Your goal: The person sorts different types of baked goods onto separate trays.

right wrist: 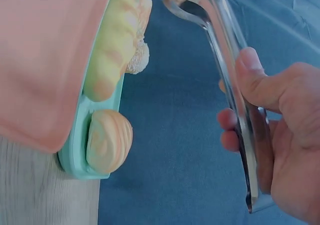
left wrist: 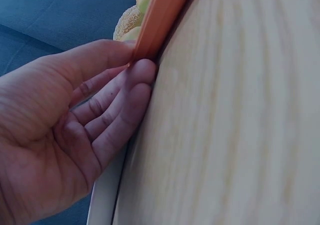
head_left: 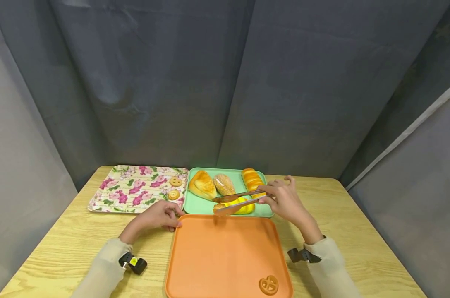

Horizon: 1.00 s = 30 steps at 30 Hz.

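Observation:
My right hand (head_left: 284, 198) grips metal tongs (right wrist: 232, 75), thumb on one side and fingers on the other. Their tips reach left over the green tray (head_left: 195, 208), apart from each other, above a yellow bread roll (head_left: 245, 207). In the right wrist view nothing shows between the tong arms. At the far left corner of the orange tray (head_left: 225, 252), my left hand (head_left: 161, 215) pinches the rim between thumb and fingers, as the left wrist view shows. A brown pretzel-shaped cookie (head_left: 268, 285) lies in that tray's near right corner.
Also on the green tray are a golden folded pastry (head_left: 202, 185), a seed-covered bun (head_left: 224, 184) and a ridged loaf (head_left: 252, 179). Left of it lies a floral tray (head_left: 135, 190) with a button-like cookie (head_left: 175, 181) and a swirl cookie (head_left: 173, 194). Grey curtains (head_left: 165, 82) surround the wooden table (head_left: 359, 248).

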Motion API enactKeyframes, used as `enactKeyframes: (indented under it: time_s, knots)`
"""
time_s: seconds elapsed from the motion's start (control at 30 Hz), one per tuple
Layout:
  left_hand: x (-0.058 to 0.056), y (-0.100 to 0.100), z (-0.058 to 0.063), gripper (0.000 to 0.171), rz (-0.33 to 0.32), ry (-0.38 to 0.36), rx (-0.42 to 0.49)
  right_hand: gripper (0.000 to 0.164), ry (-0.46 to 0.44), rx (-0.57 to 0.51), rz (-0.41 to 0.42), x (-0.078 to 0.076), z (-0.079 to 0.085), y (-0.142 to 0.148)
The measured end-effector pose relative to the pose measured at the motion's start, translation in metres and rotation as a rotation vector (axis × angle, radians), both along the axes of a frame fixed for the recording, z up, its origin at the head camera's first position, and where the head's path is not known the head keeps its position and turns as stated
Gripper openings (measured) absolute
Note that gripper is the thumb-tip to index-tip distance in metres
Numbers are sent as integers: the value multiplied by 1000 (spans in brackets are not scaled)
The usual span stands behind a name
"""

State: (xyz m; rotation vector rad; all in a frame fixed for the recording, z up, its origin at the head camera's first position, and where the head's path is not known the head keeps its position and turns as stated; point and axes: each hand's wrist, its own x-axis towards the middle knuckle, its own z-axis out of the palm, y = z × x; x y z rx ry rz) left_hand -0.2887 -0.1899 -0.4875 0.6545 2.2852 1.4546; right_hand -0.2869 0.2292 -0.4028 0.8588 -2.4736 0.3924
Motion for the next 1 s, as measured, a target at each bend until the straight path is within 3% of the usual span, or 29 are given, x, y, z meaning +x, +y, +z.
enactKeyframes:
  time_s: [0.27, 0.47, 0.6, 0.83, 1.0]
  knots:
    - [1, -3, 0, 27, 1, -9, 15, 31, 87, -98, -63, -13, 5, -30]
    - [0, -4, 1, 28, -8, -20, 29, 30, 137, -111, -142, -21, 13, -66]
    - [0, -4, 1, 27, -10, -6, 26, 26, 180, -100, -150, -25, 14, -93]
    - [-2, -3, -1, 29, -12, -7, 32, 28, 235, -85, -131, -36, 5, -138]
    - [-2, -2, -2, 29, -2, -17, 42, 24, 189, -50, -138, -44, -6, -166]
